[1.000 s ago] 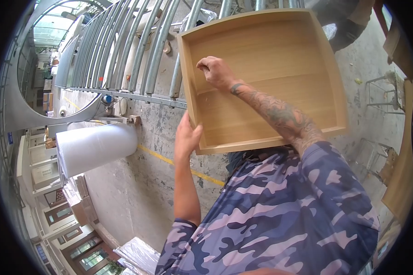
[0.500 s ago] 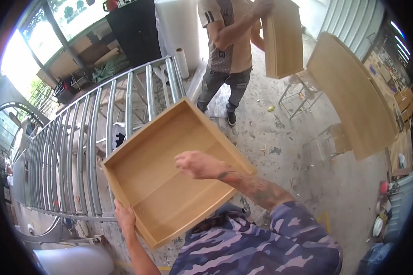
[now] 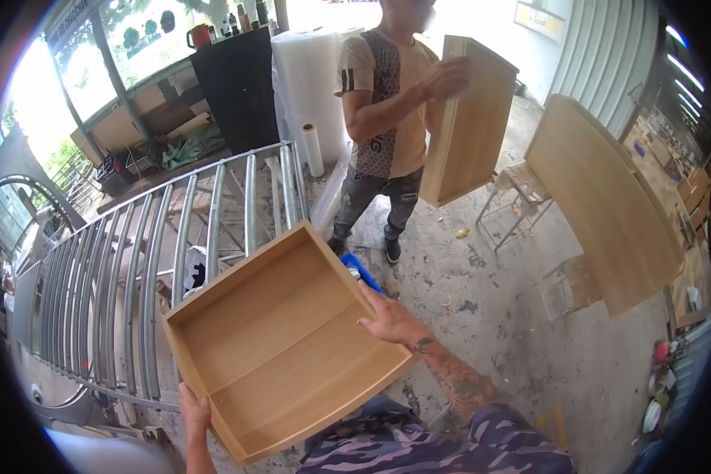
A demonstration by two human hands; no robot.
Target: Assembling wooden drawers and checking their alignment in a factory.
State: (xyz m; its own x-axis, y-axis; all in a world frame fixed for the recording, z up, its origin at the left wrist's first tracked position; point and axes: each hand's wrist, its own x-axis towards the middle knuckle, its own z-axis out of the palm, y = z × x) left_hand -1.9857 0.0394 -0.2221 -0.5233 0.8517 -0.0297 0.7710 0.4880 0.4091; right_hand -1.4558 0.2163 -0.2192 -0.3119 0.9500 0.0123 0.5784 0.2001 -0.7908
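A shallow wooden drawer (image 3: 268, 316), open side up and tilted, is held in front of me. My left hand (image 3: 193, 411) grips its left side wall near the front corner, with the thumb on the rim. My right hand (image 3: 393, 320) is on the opposite side wall, its thumb over the rim and its other fingers along the outer face, partly hidden. Inside, the drawer's bare bottom shows a seam between two boards. Just beyond my right hand lies a blue tray (image 3: 361, 272), mostly covered by the drawer.
A co-worker (image 3: 387, 118) stands opposite, holding another wooden drawer (image 3: 478, 118). To the left is a rack of metal bars (image 3: 158, 261). Curved wooden panels (image 3: 600, 213) rest on stands (image 3: 513, 197) at the right. A large plastic-wrap roll (image 3: 312, 87) stands at the back.
My right hand has left its closed pose over the drawer's inside and moved onto the right side wall. The co-worker's drawer has tilted and come lower. My view has tipped upward.
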